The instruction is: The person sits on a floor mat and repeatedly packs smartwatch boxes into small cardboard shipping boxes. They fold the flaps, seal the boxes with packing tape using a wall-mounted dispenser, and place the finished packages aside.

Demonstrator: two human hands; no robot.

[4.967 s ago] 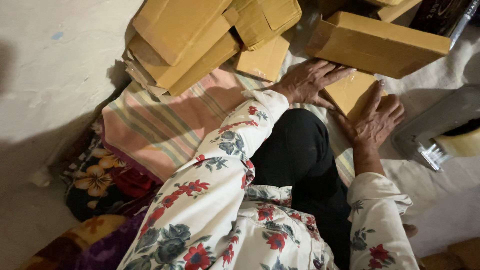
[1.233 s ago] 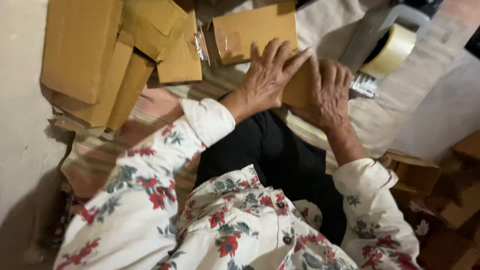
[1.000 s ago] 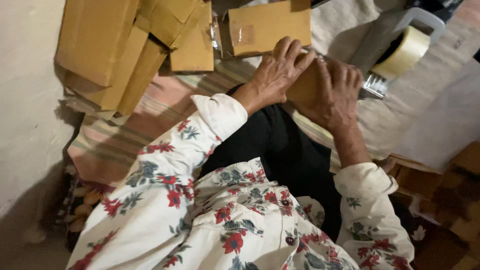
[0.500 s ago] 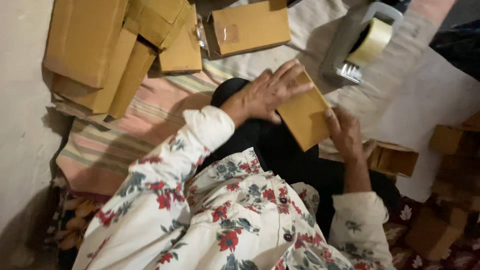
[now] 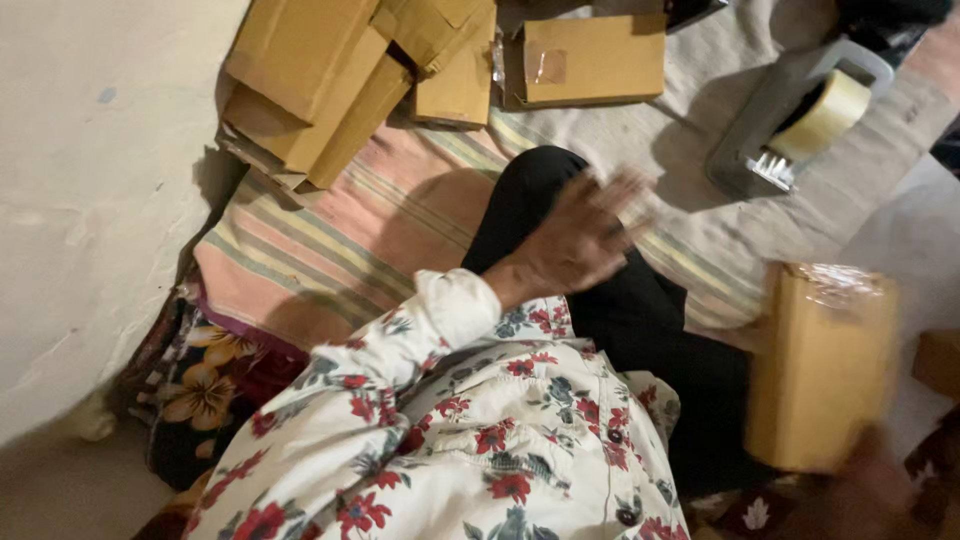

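My left hand [image 5: 575,240] hovers over my black-trousered knee [image 5: 640,330], fingers spread, blurred and holding nothing. My right hand [image 5: 860,485] is at the bottom right edge, dark and blurred, gripping the lower end of a small brown cardboard box [image 5: 820,365]. The box stands upright, with shiny clear tape across its top. My floral sleeve [image 5: 400,400] fills the lower middle of the view.
A pile of flat brown cardboard boxes [image 5: 320,80] lies at the top left by the pale wall [image 5: 90,200]. A taped box [image 5: 590,60] lies above my knee. A grey tape dispenser [image 5: 790,120] sits at the top right on striped cloth [image 5: 330,240].
Both hands were on the small box. My left hand has let go and lifted off, and my right hand has carried the box down to the right.
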